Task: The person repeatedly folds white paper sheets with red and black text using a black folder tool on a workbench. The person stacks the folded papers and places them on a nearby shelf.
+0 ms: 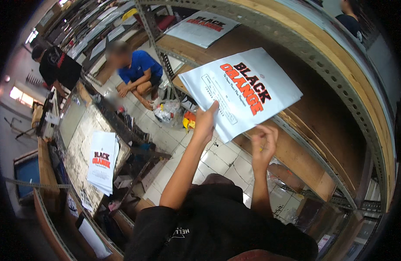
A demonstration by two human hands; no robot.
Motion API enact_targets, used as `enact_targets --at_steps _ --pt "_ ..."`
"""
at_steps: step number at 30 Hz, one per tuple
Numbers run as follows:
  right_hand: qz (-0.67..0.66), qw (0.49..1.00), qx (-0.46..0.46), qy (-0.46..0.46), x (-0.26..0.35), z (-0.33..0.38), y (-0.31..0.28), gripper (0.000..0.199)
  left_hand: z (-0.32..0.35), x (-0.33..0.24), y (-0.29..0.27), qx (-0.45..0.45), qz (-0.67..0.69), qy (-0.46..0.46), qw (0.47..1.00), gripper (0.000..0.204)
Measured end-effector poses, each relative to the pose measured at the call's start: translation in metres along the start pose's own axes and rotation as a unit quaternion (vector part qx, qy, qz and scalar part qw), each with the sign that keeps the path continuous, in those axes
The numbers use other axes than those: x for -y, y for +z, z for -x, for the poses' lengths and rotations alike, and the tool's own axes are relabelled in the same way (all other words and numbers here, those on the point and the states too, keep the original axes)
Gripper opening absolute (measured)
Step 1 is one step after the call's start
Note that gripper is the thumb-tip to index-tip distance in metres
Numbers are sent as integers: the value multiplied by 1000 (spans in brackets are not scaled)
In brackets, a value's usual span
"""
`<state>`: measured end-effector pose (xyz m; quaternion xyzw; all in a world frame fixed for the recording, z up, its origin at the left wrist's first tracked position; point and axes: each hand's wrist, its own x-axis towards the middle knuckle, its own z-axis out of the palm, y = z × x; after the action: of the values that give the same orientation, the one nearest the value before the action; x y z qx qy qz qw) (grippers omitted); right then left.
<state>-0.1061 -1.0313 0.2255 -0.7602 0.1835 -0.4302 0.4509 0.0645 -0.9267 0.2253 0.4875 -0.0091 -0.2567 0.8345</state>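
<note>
A white plastic mailer bag [196, 82] with large black and orange print is held up in front of me, over the shelf edge. My left hand [205, 122] pinches it at its lower left side, thumb on the printed face. Just below the bag's lower edge is my right hand [264, 141], its fingers loosely curled and apart, with no grip on the bag visible. A small yellow spot shows by its fingers; I cannot make out what it is. Another printed white bag [202, 28] lies flat on the shelf board [248, 48] farther back.
A stack of similar printed bags [102, 163] lies on a worn table [74, 161] at left. Perforated metal shelf posts [154, 41] rise nearby. A person in blue [144, 65] squats beside a clear plastic sack [168, 111] on the tiled floor [183, 150]. Another person in black [61, 65] stands farther left.
</note>
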Motion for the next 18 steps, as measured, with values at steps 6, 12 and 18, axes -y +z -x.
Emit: enact_targets --at_steps 6,12,18 --pt "-420 823 -34 382 -19 28 30 60 77 1 -118 -54 -70 -55 995 47" --pt "-354 817 69 450 -6 72 109 42 137 -9 -255 -101 -117 -69 986 45" --pt "-335 804 232 433 20 165 306 49 213 -31 -425 -322 -102 55 940 45"
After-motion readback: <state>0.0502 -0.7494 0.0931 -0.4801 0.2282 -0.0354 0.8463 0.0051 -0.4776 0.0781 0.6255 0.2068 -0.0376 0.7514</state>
